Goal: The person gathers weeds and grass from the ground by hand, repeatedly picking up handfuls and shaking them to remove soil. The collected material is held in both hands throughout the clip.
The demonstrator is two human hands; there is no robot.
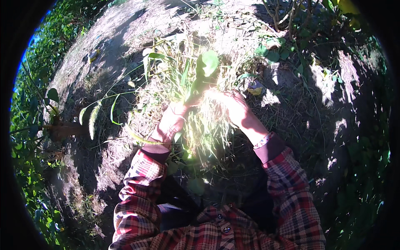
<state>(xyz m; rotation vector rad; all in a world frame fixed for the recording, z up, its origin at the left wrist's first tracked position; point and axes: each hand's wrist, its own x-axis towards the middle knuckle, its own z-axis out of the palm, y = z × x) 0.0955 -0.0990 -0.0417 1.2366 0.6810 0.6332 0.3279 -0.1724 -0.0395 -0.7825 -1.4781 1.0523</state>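
A large loose bundle of grass (pixel 206 131), part green and part straw-coloured, hangs between my hands, its stems spreading above and below them. My left hand (pixel 173 120) grips it from the left side. On its right side my right hand (pixel 232 107) is closed around the stems; strong sunlight washes out the fingers of both hands. A broad green leaf (pixel 210 63) stands out at the top of the bundle. Seed heads of foxtail grass (pixel 93 120) trail out to the left.
Dry soil (pixel 103 47) with patches of shade lies around. A shrub's woody stems (pixel 290 18) rise at the upper right, and low leafy plants (pixel 273 53) grow below them. Dense green foliage (pixel 31 187) lines the left edge. A yellow leaf (pixel 255 90) lies right of the bundle.
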